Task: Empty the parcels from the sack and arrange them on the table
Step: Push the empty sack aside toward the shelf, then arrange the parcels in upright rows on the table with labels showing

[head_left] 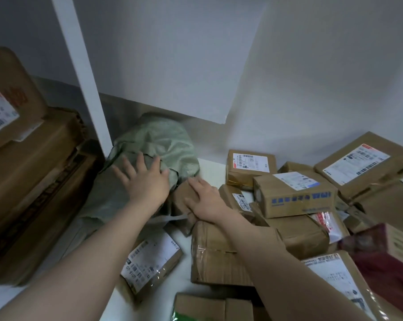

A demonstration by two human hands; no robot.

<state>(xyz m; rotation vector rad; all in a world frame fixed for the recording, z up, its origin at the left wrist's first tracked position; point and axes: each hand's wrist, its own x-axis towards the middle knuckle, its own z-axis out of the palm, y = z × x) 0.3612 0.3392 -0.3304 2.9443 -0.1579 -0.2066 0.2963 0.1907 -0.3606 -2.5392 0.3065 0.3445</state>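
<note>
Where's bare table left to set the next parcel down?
Two bare patches of white table: a strip at the back between the green sack and the labelled box, and a gap near you between the flat labelled parcel and the taped box. The right side is a crowded heap of parcels.

"G01B 00" can be read on the white label of the parcel (pixel 149 262) lying below the left grip (pixel 147 184). Blue print on the box (pixel 295 200) right of the right grip (pixel 205 198) is too blurred to be read.
</note>
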